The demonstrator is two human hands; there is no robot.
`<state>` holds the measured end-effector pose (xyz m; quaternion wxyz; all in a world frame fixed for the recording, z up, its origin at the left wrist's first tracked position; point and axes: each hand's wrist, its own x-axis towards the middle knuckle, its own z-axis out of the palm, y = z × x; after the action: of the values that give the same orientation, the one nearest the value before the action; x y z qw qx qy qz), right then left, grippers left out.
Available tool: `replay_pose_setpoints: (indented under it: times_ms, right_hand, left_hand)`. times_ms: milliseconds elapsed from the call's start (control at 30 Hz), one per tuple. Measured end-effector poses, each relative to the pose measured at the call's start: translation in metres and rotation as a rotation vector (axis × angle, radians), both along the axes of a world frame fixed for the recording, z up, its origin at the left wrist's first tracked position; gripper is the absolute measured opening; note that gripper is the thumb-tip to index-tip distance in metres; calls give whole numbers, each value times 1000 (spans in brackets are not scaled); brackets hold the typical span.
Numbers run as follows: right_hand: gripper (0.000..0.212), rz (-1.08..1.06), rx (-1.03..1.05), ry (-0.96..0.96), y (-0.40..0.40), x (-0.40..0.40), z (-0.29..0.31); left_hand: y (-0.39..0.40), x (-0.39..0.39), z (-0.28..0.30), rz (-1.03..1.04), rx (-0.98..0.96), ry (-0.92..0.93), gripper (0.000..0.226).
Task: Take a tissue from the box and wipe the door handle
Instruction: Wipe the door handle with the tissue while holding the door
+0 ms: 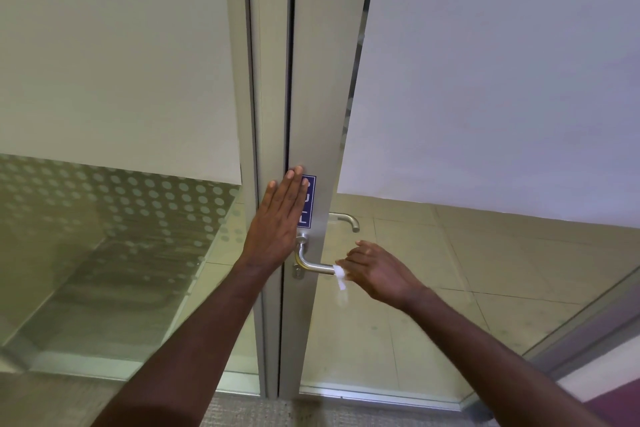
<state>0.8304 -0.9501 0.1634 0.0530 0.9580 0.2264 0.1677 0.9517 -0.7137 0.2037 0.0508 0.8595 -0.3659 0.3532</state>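
The tissue [340, 276] was wrapped around the free end of the near door handle [311, 262], a brushed-metal lever mounted on the door frame [320, 97]. The right hand [379, 272] had its fingers closed around the tissue, clamping it against the lever end, with a loose strip hanging below. The left hand [278, 222] lay flat with fingers extended, pressed against the frame just above the lever and partly covering a blue sign [308, 201]. A second handle [346, 220] showed through the glass.

Single head view, looking forward and steeply down, close to a glass door [322, 97]; both forearms reach in from bottom edge, floor [433, 288] seen through glass. Wide-angle bend at edges.
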Motion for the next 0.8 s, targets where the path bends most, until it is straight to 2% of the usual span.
replay_pose_setpoints:
  times_ms: [100,233,300,367,533,600,733,800]
  right_hand:
    - [18,-182,92,-61,40,1,-13]
    - [5,-496,81,85,115,18,-5]
    - [12,-627,97,133,141,32,7]
    - [17,-731,201,165,151,39,12]
    - [16,-749,252,86,148,22,-4]
    - [20,-760,263,51,146,15,-10]
    - [27,-786,215,30,155,33,-4]
    - [27,-812,244,50,157,43,1]
  left_hand:
    - [5,3,-2,-15,16,-31,80]
    - [12,5,-1,-71,50,-29,77]
    - [14,6,0,-94,46,8,74]
    - [13,6,-2,-106,37,30,72]
    - [13,7,-6,-112,21,1,73]
    - [10,6,-6,-134,-39,17,72]
    - [7,9,-3,-150,-146,57,88]
    - [7,12,-3,-148,-156,41,83]
